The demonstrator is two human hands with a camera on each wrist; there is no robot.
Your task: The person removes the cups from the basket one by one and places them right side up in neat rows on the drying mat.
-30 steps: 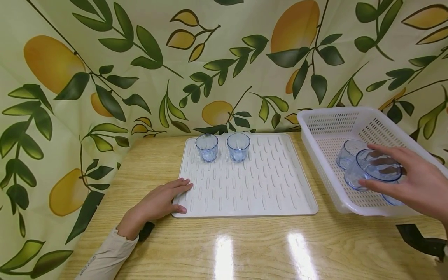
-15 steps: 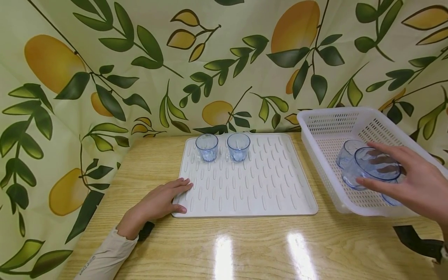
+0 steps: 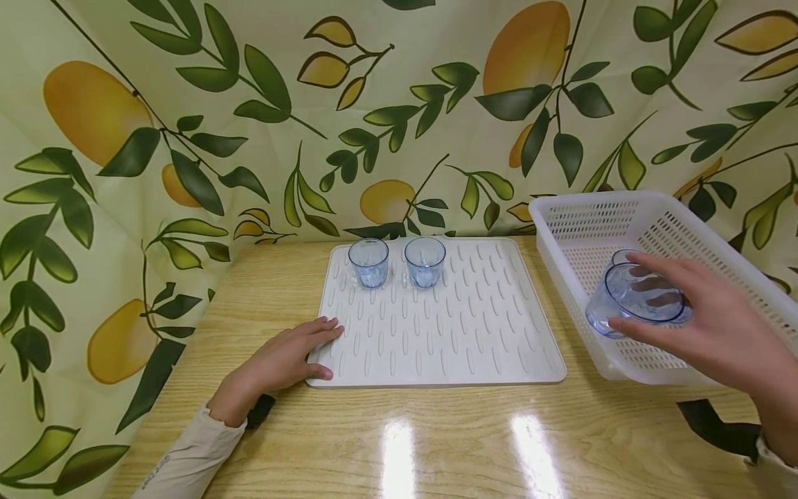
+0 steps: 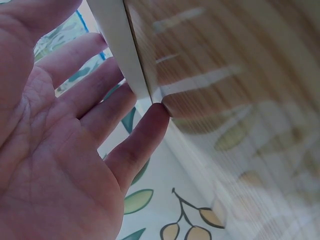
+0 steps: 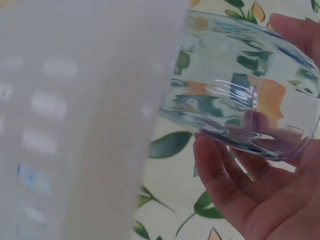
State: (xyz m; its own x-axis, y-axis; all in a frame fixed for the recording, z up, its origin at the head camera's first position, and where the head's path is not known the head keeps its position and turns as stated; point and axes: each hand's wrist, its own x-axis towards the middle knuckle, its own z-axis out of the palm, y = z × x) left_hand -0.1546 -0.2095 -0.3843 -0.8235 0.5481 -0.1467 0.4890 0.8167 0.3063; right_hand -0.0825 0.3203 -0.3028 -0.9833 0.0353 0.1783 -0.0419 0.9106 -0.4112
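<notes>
My right hand (image 3: 717,322) grips a clear blue glass (image 3: 642,294) by its sides, over the left part of the white basket (image 3: 614,371). In the right wrist view the glass (image 5: 240,90) lies between thumb and fingers of the hand (image 5: 270,200), beside the basket wall (image 5: 95,125). My left hand (image 3: 283,357) rests with relaxed fingers on the left edge of the white ribbed mat (image 3: 436,333). The left wrist view shows that hand (image 4: 65,150) touching the mat's edge (image 4: 117,45). Two blue glasses (image 3: 369,263) (image 3: 425,262) stand upright at the back of the mat.
Another glass (image 3: 623,256) is partly visible in the basket behind the held one; the hand hides much of the basket floor. A patterned cloth (image 3: 386,104) hangs along the table's back edge. The wooden table (image 3: 461,436) runs in front of the mat.
My right hand has moved left with the gripped glass, closer to the basket's left wall. The left hand and the two glasses on the mat have not moved.
</notes>
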